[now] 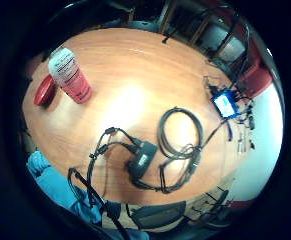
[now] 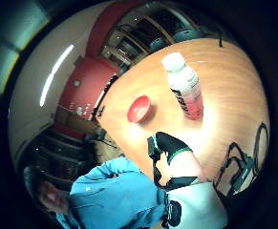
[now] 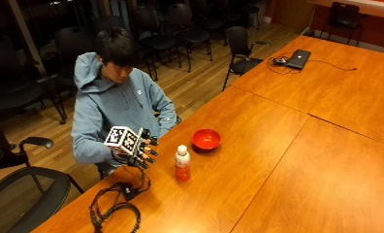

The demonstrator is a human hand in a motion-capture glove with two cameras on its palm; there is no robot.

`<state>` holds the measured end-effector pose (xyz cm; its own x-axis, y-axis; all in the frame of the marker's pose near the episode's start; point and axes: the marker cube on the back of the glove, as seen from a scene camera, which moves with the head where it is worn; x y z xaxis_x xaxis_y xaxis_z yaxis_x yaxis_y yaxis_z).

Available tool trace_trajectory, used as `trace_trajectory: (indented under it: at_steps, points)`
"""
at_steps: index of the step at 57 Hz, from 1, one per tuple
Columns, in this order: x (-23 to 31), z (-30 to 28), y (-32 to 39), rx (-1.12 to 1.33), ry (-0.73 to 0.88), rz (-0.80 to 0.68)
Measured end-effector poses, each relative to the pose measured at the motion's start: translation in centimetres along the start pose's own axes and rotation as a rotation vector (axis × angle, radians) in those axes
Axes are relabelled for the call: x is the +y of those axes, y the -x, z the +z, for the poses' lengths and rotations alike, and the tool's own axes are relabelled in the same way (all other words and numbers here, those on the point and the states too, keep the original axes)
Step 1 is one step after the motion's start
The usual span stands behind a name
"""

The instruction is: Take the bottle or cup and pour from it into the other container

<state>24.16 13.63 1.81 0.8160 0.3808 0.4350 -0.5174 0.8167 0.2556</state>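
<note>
Cables in black loops [image 3: 114,213] lie coiled on the near end of the long orange-brown wooden table [image 3: 276,160], with a small black box [image 1: 141,161] among them in the little-finger palm view. Just past them, above the table edge, the person in a grey-blue hooded top holds up the black-gloved right hand [image 3: 142,151]; its fingers [image 3: 150,152] are spread and only slightly bent, gripping nothing, and it is clear of the tabletop. The bare hand sits close behind it and appears to touch the glove, though I cannot tell exactly where. Just beside the gloved hand, farther onto the table, stands the clear plastic bottle with a white cap [image 3: 182,164], upright and capped, untouched. Pink-red liquid fills its lower part, below a white printed label, as the thumb-side palm view also shows [image 2: 185,88]. Near the bottle but apart from it, a little farther along the same edge, sits the round red bowl [image 3: 206,139]; from here its inside shows only red and I cannot tell whether anything is in it. Well beyond, at the far end of the neighbouring table, a dark laptop [image 3: 298,58] rests with a thin cable trailing from it, and black office chairs [image 3: 240,46] stand on the wooden floor behind.
</note>
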Motion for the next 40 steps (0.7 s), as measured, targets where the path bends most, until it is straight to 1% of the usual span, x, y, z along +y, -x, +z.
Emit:
trace_trajectory:
  at_steps: [12,24,34,40]
  points:
    - [-1.8,1.5,-3.0,-0.222,0.025,0.019]
    - [-3.4,4.0,-5.1,-0.412,0.052,0.002]
    - [-5.3,6.7,-5.5,-0.556,0.065,-0.011]
    - [-6.2,8.5,-4.9,-0.591,0.090,-0.030]
